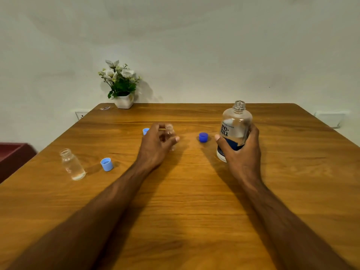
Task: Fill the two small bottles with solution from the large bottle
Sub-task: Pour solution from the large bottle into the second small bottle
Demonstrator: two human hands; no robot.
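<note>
Reading "re·nu", large bottle (234,131) sits in right hand (243,151).

Two bare hands reach over a wooden table (175,201). The right hand (241,151) grips an uncapped large bottle (236,123), upright. The left hand (155,145) curls around a small bottle (170,131), blurred. Another small open bottle (72,165) stands far left, beside a light blue cap (107,164). A dark blue cap (203,137) lies between the hands.
</note>
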